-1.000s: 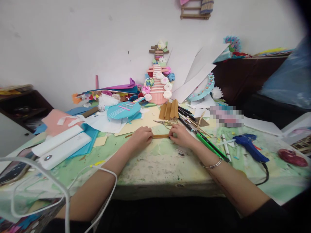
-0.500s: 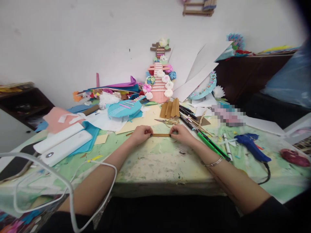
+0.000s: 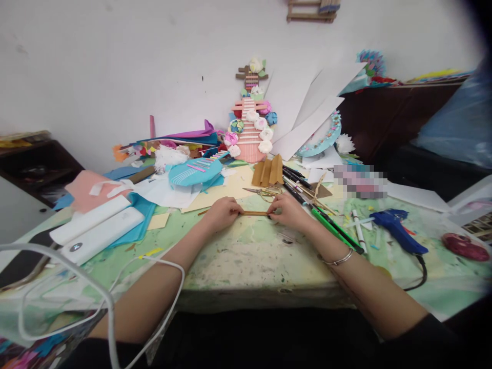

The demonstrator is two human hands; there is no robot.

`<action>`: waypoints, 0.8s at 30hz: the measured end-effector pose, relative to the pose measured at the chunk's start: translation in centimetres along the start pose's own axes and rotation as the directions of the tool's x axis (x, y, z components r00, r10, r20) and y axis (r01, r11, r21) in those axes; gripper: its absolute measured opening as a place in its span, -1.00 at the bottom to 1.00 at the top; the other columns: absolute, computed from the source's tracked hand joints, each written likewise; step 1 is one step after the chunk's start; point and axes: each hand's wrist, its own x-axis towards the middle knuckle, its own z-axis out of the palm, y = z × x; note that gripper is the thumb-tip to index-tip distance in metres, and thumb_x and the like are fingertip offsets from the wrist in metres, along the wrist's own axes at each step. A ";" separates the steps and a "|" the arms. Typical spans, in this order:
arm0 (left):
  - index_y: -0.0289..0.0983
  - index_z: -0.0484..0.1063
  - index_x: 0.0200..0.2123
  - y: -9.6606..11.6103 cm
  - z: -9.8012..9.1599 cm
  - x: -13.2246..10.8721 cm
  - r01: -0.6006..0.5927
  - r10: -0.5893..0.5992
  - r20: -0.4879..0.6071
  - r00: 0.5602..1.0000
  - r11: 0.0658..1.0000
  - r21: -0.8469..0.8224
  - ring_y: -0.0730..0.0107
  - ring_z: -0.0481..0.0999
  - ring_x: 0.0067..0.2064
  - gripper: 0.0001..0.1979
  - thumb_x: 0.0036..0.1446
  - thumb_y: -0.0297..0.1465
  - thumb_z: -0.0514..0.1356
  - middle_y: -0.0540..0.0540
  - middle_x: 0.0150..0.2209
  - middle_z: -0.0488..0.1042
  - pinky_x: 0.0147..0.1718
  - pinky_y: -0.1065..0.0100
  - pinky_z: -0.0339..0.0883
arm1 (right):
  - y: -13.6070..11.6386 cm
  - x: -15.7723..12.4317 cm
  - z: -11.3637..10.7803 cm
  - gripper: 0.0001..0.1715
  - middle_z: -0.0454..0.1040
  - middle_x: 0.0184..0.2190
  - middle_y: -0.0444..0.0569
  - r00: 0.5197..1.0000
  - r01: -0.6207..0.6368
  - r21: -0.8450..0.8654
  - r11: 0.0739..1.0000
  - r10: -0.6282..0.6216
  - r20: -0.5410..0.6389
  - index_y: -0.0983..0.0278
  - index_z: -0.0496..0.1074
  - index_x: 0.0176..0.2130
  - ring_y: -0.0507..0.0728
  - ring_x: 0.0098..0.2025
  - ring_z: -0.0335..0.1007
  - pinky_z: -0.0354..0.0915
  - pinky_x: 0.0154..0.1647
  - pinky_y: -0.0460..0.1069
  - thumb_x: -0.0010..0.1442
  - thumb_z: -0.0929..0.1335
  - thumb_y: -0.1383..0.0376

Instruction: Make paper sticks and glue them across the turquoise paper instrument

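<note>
A thin brown strip (image 3: pixel 254 213), perhaps folded paper, stretches level between my two hands, just above or on the table. My left hand (image 3: pixel 226 211) pinches its left end, and my right hand (image 3: pixel 286 209) pinches the right end. Beyond the strip lie gold-handled scissors (image 3: pixel 269 192), their blades pointing left. Behind those stands a folded piece of brown paper (image 3: pixel 268 171). Just right of my right hand are several pens (image 3: pixel 295 179) and a green-edged cutter-like tool (image 3: pixel 334 228).
A blue glue gun (image 3: pixel 400 230) with its cord lies at the right. White rolls (image 3: pixel 103 236) and a white cable (image 3: pixel 111 307) are at the left. A flower-covered paper guitar (image 3: pixel 249 138) leans on the wall, with a blue paper piece (image 3: pixel 194 173) left of it.
The view has shifted very slightly. Both hands keep their pinch on the brown strip, which now looks a little thinner.
</note>
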 end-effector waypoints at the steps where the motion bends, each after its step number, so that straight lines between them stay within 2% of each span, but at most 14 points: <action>1: -0.23 0.57 -0.37 0.0 0.0 -0.1 -0.019 0.019 -0.003 1.000 1.000 0.014 0.32 0.43 -0.29 -0.74 -0.02 -0.52 0.09 -0.10 -0.39 0.48 -0.25 0.32 0.27 | 0.0 0.0 0.0 -0.89 0.42 -0.41 0.02 1.000 0.007 -0.007 1.000 -0.007 -0.003 0.28 0.57 -0.44 0.16 -0.25 0.24 0.15 -0.19 0.04 -0.02 0.40 0.43; 5: -0.21 0.56 -0.34 0.1 -0.1 -0.1 -0.081 0.081 0.008 0.997 0.993 0.082 0.28 0.40 -0.25 -0.79 0.02 -0.45 0.12 -0.10 -0.37 0.49 -0.23 0.28 0.26 | -0.1 0.0 0.2 -0.89 0.40 -0.42 0.01 1.000 0.021 -0.008 1.000 -0.021 -0.013 0.29 0.53 -0.46 0.15 -0.26 0.24 0.15 -0.22 0.03 0.00 0.38 0.43; 11: -0.26 0.49 -0.43 0.0 0.3 0.2 -0.149 0.148 0.019 0.989 0.979 0.142 0.28 0.36 -0.27 -0.82 0.04 -0.49 0.08 -0.12 -0.42 0.47 -0.22 0.26 0.21 | -0.2 0.0 0.4 -0.90 0.35 -0.43 -0.02 1.000 -0.024 0.078 0.997 0.023 0.006 0.31 0.45 -0.49 0.12 -0.26 0.24 0.14 -0.21 0.01 -0.01 0.34 0.47; 16: -0.29 0.35 -0.40 -0.2 0.9 0.5 -0.117 0.117 0.003 0.993 0.987 0.108 0.30 0.30 -0.28 -0.87 0.06 -0.50 0.02 -0.12 -0.37 0.38 -0.26 0.28 0.20 | -0.2 0.3 0.7 -0.91 0.31 -0.47 -0.09 0.978 -0.189 0.317 0.929 0.208 -0.027 0.29 0.32 -0.49 0.06 -0.39 0.20 0.12 -0.34 -0.04 0.02 0.27 0.43; 20: -0.28 0.25 -0.36 0.3 0.9 0.4 -0.061 0.061 -0.028 0.998 0.998 -0.007 0.32 0.27 -0.29 -0.85 0.14 -0.50 -0.09 -0.12 -0.35 0.33 -0.26 0.28 0.21 | 0.1 0.5 0.8 -0.91 0.32 -0.55 -0.13 0.959 -0.244 0.431 0.869 0.282 -0.027 0.27 0.27 -0.43 0.03 -0.49 0.22 0.15 -0.46 -0.07 0.09 0.22 0.32; 24: -0.26 0.23 -0.35 0.7 0.4 0.1 0.026 -0.028 -0.015 0.999 0.991 -0.130 0.37 0.30 -0.32 -0.86 0.15 -0.49 -0.09 -0.08 -0.35 0.34 -0.30 0.33 0.21 | 0.1 0.7 0.5 -0.90 0.36 -0.57 -0.14 0.950 -0.251 0.565 0.786 0.313 -0.014 0.27 0.24 -0.42 0.01 -0.52 0.29 0.25 -0.45 -0.08 0.08 0.23 0.27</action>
